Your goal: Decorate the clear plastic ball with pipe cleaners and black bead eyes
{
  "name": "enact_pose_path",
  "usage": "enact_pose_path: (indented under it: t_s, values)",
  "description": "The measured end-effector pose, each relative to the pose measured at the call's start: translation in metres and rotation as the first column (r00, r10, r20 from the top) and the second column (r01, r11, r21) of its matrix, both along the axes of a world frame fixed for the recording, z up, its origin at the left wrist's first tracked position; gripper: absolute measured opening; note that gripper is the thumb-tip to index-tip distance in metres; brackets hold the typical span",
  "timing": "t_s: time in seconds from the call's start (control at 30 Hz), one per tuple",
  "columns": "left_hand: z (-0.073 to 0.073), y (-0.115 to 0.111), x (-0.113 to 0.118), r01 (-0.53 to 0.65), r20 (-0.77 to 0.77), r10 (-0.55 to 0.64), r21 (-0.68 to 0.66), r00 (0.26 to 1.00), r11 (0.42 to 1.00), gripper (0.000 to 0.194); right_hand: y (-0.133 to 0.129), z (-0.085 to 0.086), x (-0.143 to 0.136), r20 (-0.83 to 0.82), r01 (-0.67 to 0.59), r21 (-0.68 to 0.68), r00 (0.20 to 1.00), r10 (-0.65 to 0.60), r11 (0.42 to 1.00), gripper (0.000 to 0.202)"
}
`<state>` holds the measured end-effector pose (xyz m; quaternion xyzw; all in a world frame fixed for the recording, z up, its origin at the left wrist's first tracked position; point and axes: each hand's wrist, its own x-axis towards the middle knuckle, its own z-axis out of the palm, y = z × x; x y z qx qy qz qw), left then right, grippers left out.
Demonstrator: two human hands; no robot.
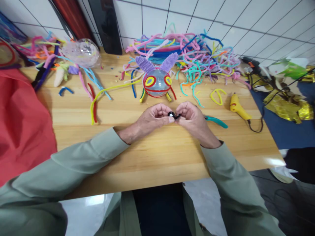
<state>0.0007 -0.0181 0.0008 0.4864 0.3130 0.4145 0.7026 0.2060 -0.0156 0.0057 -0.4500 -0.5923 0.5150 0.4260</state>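
Just above the middle of the wooden table, my two hands meet over a small round black piece (171, 114) with a white spot on it. My left hand (155, 118) pinches this piece between thumb and fingers. A short black strip, perhaps pipe cleaner, runs from it into the closed fingers of my right hand (193, 122). Beyond my hands stands a clear ball creature (157, 83) with purple fuzzy ears, red-and-yellow ringed eyes and a red mouth outline. Teal-handled pliers (218, 121) lie beside my right hand, their jaws hidden behind it.
A tangled heap of pipe cleaners (157, 46) lies along the back wall. At right are a yellow glue gun (238, 106) with its cord, a yellow loop (218, 96) and gold foil (290, 101). Red cloth (24, 124) and a clear balloon-like ball (82, 52) are at left.
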Motion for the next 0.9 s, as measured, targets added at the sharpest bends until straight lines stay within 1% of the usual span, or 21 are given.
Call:
enact_pose_path:
  t_s: [0.07,0.13,0.23,0.3,0.4,0.47,0.5,0.57,0.7,0.83,0.9]
  values:
    - [0.000,0.000,0.000,0.008,-0.010,-0.008,0.016,1.000,1.000,0.048,-0.001,-0.001,0.001,0.087,0.041,0.100,0.995,-0.050,0.994,0.027]
    - [0.000,0.001,0.000,0.018,-0.016,-0.018,0.022,1.000,1.000,0.048,-0.002,-0.002,0.001,0.177,0.057,0.204,0.980,-0.094,0.977,0.025]
    - [0.000,0.001,-0.001,0.021,-0.024,-0.021,0.024,1.000,0.999,0.047,-0.004,-0.004,0.002,0.283,0.043,0.369,0.946,-0.156,0.928,0.025]
    - [0.000,0.001,-0.001,0.023,-0.029,-0.022,0.022,0.999,0.999,0.046,-0.004,-0.005,0.003,0.331,0.025,0.492,0.919,-0.213,0.870,0.025]
    - [-0.001,0.001,-0.002,0.022,-0.023,-0.021,0.027,1.000,0.999,0.045,-0.003,-0.004,0.003,0.367,-0.026,0.664,0.882,-0.296,0.748,0.025]
    - [-0.002,0.001,-0.002,0.019,-0.015,-0.018,0.037,1.000,0.999,0.045,-0.003,-0.003,0.003,0.370,-0.050,0.725,0.869,-0.328,0.687,0.025]
    - [-0.003,0.001,-0.002,0.019,-0.014,-0.018,0.043,1.000,0.999,0.044,-0.004,-0.002,0.003,0.371,-0.054,0.735,0.867,-0.333,0.676,0.025]
    - [-0.004,0.001,-0.003,0.019,-0.016,-0.018,0.054,1.000,0.998,0.044,-0.005,-0.003,0.002,0.370,-0.050,0.720,0.871,-0.322,0.692,0.025]
    - [-0.006,0.002,-0.004,0.018,-0.017,-0.017,0.071,1.000,0.997,0.044,-0.007,-0.002,0.002,0.354,-0.023,0.606,0.903,-0.243,0.795,0.023]
    - [-0.009,0.004,-0.004,-0.001,0.003,0.001,0.083,1.000,0.997,0.042,-0.010,0.002,0.001,0.259,0.016,0.405,0.957,-0.132,0.914,0.014]
    - [-0.010,0.005,-0.003,-0.019,0.004,0.019,0.094,1.000,0.995,0.041,-0.011,0.005,0.000,0.179,0.032,0.298,0.980,-0.089,0.954,0.011]
